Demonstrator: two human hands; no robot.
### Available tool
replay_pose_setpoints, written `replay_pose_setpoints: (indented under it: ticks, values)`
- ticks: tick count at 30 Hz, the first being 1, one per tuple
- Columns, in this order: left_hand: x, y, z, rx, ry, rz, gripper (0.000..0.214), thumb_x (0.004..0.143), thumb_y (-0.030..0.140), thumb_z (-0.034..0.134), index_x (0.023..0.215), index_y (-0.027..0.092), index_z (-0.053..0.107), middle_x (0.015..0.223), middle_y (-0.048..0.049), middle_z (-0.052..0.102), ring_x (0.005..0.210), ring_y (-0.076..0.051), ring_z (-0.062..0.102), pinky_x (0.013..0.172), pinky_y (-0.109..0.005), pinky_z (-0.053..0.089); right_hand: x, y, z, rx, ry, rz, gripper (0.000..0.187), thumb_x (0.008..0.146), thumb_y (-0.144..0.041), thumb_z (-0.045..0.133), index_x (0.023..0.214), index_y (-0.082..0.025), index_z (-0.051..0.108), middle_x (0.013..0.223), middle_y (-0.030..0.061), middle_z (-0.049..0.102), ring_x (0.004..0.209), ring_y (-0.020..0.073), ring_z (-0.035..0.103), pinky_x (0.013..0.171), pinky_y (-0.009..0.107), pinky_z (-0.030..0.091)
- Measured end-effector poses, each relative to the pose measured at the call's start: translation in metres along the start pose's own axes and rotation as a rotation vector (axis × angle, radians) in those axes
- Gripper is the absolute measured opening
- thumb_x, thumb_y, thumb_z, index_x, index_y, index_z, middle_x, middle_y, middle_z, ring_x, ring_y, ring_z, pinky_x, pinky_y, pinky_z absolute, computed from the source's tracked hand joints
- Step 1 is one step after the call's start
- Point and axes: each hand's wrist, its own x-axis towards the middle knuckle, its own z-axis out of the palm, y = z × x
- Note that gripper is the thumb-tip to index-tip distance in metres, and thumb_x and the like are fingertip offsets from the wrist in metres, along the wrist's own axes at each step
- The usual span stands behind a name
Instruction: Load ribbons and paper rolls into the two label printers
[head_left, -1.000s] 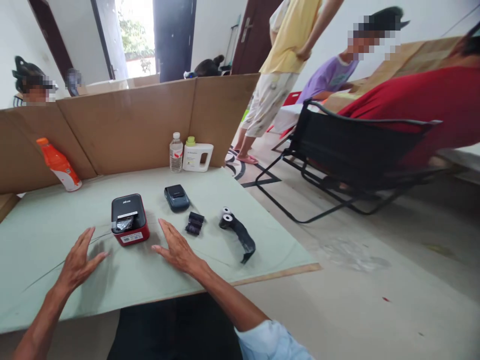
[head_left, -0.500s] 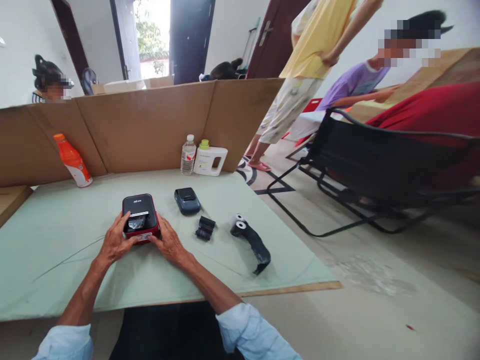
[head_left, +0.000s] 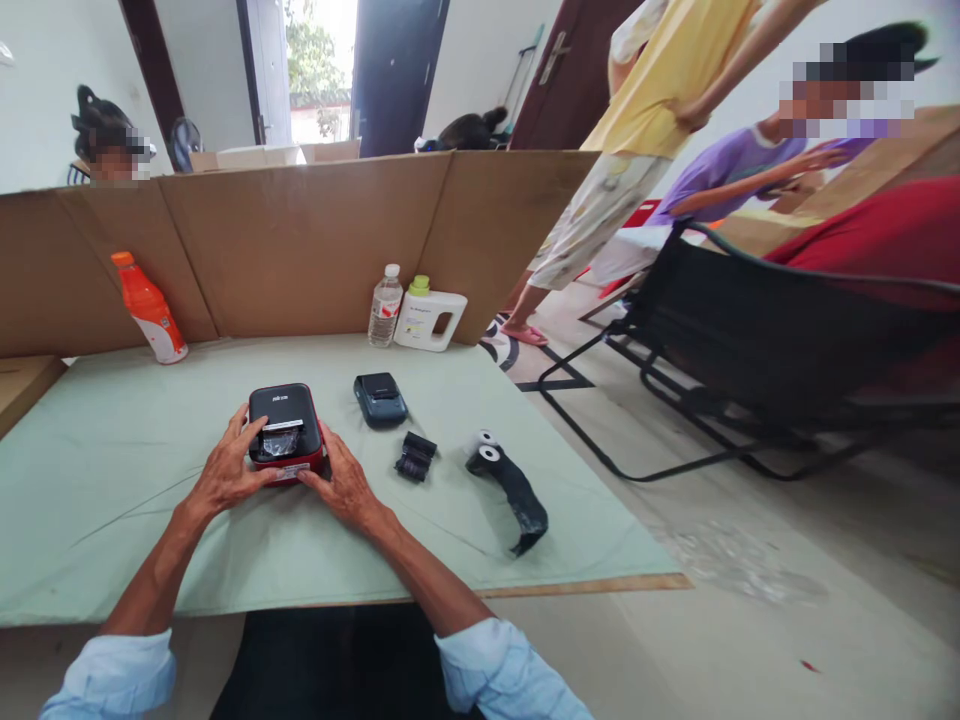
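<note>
A black-and-red label printer point(head_left: 283, 408) sits on the pale green table cover, with a crinkled clear piece in its front slot. My left hand point(head_left: 229, 468) grips its left side, thumb along the front edge. On the opposite side, my right hand point(head_left: 346, 480) holds it with the thumb at the front corner. To the right lies a smaller dark blue portable printer point(head_left: 381, 402). Nearer me is a small dark rolled bundle point(head_left: 415, 457). Farther right, a black plastic wrapping strip point(head_left: 517, 500) extends from two white-ended rolls point(head_left: 487, 449).
A cardboard partition point(head_left: 300, 240) edges the table's back. Before it stand an orange bottle point(head_left: 150, 310), a clear water bottle point(head_left: 385, 308) and a white jug point(head_left: 430, 318). A black folding chair point(head_left: 750, 320) is at right. Other people are beyond the partition and at right.
The camera view has shifted slightly, moving the scene a little rightward. Both hands keep their hold on the printer. The seated person at right has raised a hand.
</note>
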Motion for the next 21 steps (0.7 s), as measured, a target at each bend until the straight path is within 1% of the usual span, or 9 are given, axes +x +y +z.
replay_pose_setpoints:
  ticks: [2, 4, 7, 10, 13, 15, 17, 19, 21]
  values:
    - [0.002, 0.000, 0.005, -0.006, -0.021, -0.047, 0.102, 0.076, 0.064, 0.082, 0.159, 0.017, 0.046, 0.172, -0.0239, 0.031, 0.159, -0.043, 0.032, 0.124, -0.059, 0.040, -0.001, 0.001, 0.000, 0.011, -0.019, 0.015, 0.092, 0.097, -0.045, 0.070, 0.170, -0.020, 0.019, 0.165, 0.0191, 0.045, 0.153, 0.0321, 0.044, 0.126, 0.054, 0.040]
    - [0.002, 0.002, 0.011, -0.024, -0.012, -0.084, 0.109, 0.076, 0.067, 0.081, 0.163, 0.018, 0.039, 0.169, -0.0239, 0.037, 0.157, -0.043, 0.037, 0.122, -0.058, 0.042, -0.001, 0.002, 0.001, 0.021, -0.036, 0.033, 0.092, 0.097, -0.044, 0.069, 0.170, -0.019, 0.018, 0.165, 0.0193, 0.046, 0.153, 0.0324, 0.045, 0.125, 0.054, 0.041]
    - [-0.001, 0.003, 0.011, -0.071, 0.018, -0.080, 0.106, 0.078, 0.065, 0.079, 0.164, 0.019, 0.037, 0.165, -0.0216, 0.045, 0.151, -0.040, 0.048, 0.122, -0.055, 0.044, 0.007, -0.006, 0.004, 0.013, -0.049, 0.058, 0.093, 0.097, -0.041, 0.069, 0.170, -0.021, 0.016, 0.165, 0.0182, 0.046, 0.152, 0.0329, 0.046, 0.124, 0.054, 0.041]
    - [-0.007, -0.006, -0.009, -0.084, 0.066, -0.079, 0.102, 0.080, 0.065, 0.077, 0.162, 0.018, 0.040, 0.161, -0.0200, 0.050, 0.147, -0.038, 0.053, 0.121, -0.054, 0.044, 0.025, -0.026, 0.014, -0.018, -0.077, 0.054, 0.095, 0.096, -0.040, 0.071, 0.170, -0.022, 0.015, 0.167, 0.0177, 0.043, 0.153, 0.0337, 0.044, 0.125, 0.054, 0.040]
    - [-0.008, -0.026, -0.038, -0.042, 0.152, -0.143, 0.106, 0.076, 0.071, 0.076, 0.162, 0.019, 0.040, 0.159, -0.0187, 0.054, 0.143, -0.038, 0.057, 0.119, -0.055, 0.047, 0.053, -0.046, 0.031, -0.005, -0.170, 0.031, 0.098, 0.096, -0.044, 0.073, 0.170, -0.021, 0.013, 0.171, 0.0187, 0.036, 0.157, 0.0336, 0.038, 0.126, 0.052, 0.038]
    - [-0.006, -0.042, -0.053, -0.002, 0.161, -0.194, 0.107, 0.076, 0.075, 0.074, 0.161, 0.018, 0.041, 0.154, -0.0206, 0.059, 0.139, -0.040, 0.061, 0.116, -0.057, 0.049, 0.071, -0.055, 0.043, 0.013, -0.217, 0.058, 0.098, 0.096, -0.044, 0.073, 0.170, -0.019, 0.013, 0.171, 0.0201, 0.036, 0.156, 0.0344, 0.039, 0.126, 0.052, 0.038]
    - [-0.004, -0.057, -0.060, 0.028, 0.132, -0.229, 0.108, 0.076, 0.078, 0.071, 0.161, 0.016, 0.041, 0.150, -0.0221, 0.061, 0.136, -0.041, 0.063, 0.115, -0.059, 0.050, 0.082, -0.059, 0.053, 0.023, -0.239, 0.073, 0.096, 0.097, -0.043, 0.073, 0.168, -0.014, 0.015, 0.169, 0.0231, 0.037, 0.154, 0.0358, 0.041, 0.125, 0.051, 0.040]
    - [-0.007, -0.069, -0.060, 0.063, 0.108, -0.246, 0.107, 0.079, 0.077, 0.068, 0.162, 0.015, 0.039, 0.148, -0.0232, 0.062, 0.133, -0.042, 0.065, 0.112, -0.060, 0.052, 0.085, -0.062, 0.059, 0.021, -0.259, 0.079, 0.095, 0.098, -0.045, 0.071, 0.167, -0.011, 0.015, 0.168, 0.0242, 0.037, 0.154, 0.0365, 0.042, 0.124, 0.051, 0.040]
    - [-0.011, -0.076, -0.060, 0.135, 0.114, -0.191, 0.103, 0.083, 0.073, 0.066, 0.163, 0.016, 0.035, 0.145, -0.0228, 0.064, 0.129, -0.044, 0.067, 0.107, -0.062, 0.056, 0.082, -0.063, 0.059, 0.007, -0.273, 0.060, 0.092, 0.099, -0.046, 0.069, 0.167, -0.013, 0.017, 0.168, 0.0225, 0.038, 0.152, 0.0355, 0.044, 0.123, 0.050, 0.043]
